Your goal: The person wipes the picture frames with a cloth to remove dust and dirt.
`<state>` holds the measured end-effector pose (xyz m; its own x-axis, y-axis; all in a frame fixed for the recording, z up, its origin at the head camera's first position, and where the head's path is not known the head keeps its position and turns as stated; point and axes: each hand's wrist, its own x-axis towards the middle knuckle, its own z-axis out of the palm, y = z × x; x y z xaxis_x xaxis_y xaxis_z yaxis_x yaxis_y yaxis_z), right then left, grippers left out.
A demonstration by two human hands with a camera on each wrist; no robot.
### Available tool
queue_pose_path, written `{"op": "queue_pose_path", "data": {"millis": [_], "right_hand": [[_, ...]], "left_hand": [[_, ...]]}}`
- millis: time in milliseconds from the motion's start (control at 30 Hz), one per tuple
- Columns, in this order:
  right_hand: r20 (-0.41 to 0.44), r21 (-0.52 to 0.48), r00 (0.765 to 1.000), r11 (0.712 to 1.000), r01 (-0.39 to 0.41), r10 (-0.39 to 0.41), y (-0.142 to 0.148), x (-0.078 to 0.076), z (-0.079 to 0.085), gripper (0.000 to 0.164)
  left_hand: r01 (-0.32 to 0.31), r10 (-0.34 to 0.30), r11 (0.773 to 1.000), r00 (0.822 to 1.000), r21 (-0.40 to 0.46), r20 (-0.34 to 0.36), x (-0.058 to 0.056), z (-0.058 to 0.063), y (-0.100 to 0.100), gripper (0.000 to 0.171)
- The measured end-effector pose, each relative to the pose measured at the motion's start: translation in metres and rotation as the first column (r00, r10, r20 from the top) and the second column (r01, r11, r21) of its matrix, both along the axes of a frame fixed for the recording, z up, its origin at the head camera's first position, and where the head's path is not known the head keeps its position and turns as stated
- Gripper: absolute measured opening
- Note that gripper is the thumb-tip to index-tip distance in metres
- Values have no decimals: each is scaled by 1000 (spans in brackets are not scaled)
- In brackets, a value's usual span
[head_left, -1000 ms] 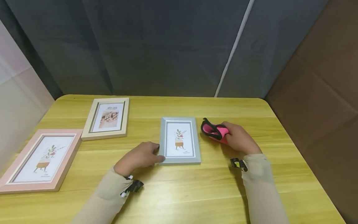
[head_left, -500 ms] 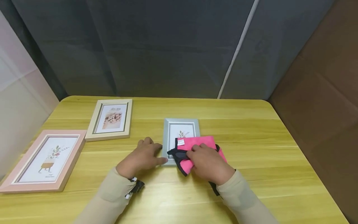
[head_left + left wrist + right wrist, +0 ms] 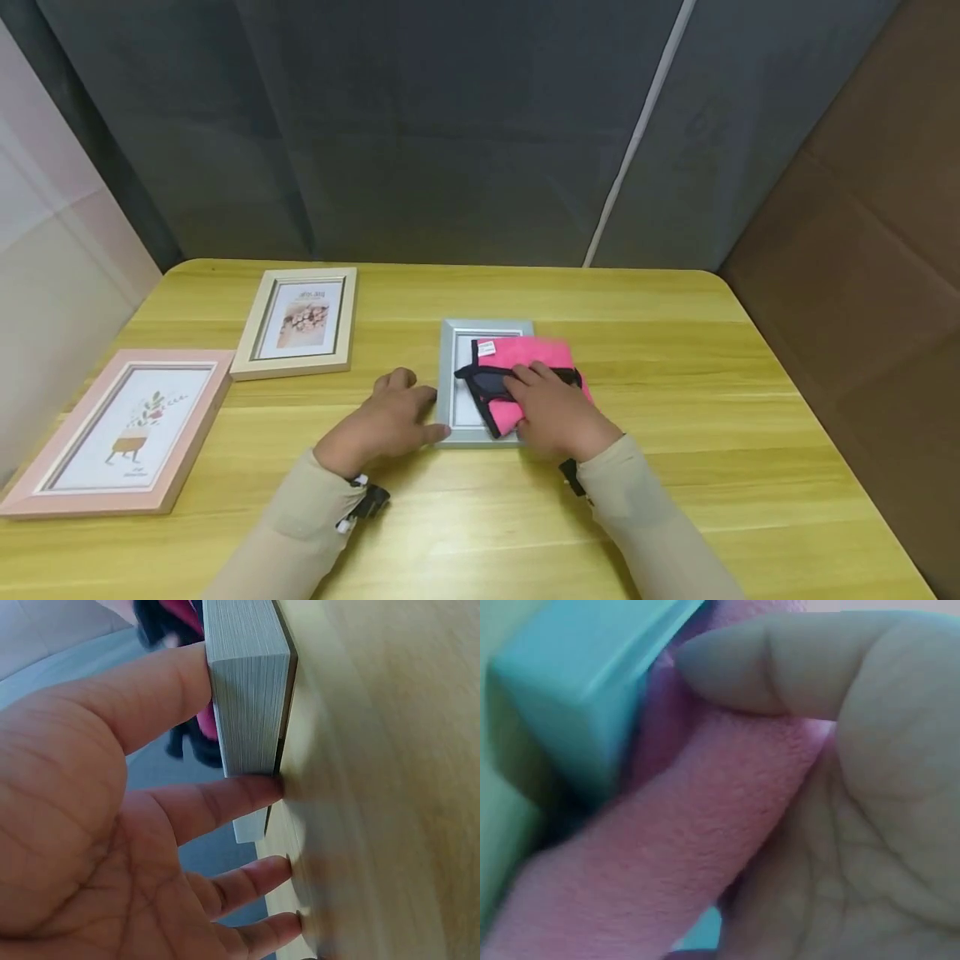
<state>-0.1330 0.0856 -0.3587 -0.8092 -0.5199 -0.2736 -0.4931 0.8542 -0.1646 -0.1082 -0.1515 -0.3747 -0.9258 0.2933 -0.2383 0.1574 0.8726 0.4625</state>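
Note:
A silver-grey picture frame (image 3: 447, 367) lies face up mid-table, its picture mostly covered by a folded pink cloth (image 3: 536, 350) with black edging and a white tag. My right hand (image 3: 558, 412) grips the cloth and presses it over the glass. In the right wrist view the thumb lies over a fold of the cloth (image 3: 652, 840), close to the frame's corner (image 3: 570, 682). My left hand (image 3: 382, 423) is at the frame's near left corner. The left wrist view has its thumb against the frame's edge (image 3: 251, 712), with the index finger touching the side and the other fingertips down on the wood.
A cream picture frame (image 3: 343, 325) lies at the back left of the wooden table (image 3: 675, 517). Nearer, at the far left, is a larger pink picture frame (image 3: 97, 504), its corner close to the cream one. A grey curtain (image 3: 450, 133) hangs behind the table.
My right hand has brought the cloth left from beside the silver-grey frame onto it, then slid it a little away from me over the glass. My left hand stays at the corner.

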Motion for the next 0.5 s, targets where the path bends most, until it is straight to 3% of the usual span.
{"op": "queue_pose_path", "data": {"millis": [167,267,400,500], "right_hand": [[75,-44,997,999,24,-21,-1,-37,1,57],[68,-60,997,998,37,-33,-4,-53,4,54],[-2,-40,999,999,32,-32,-6,-61,2,49],[-61,-21,998,1000,6,-7,-6,-58,-1,46]], "left_hand": [[9,-9,1000,1000,2,6,1,1,2,64],[-1,1,1000,1000,5,7,1,1,1,63],[-18,17,1000,1000,20,13,0,0,-1,63],[-30,30,999,999,26,17,1,-1,-2,62]]}}
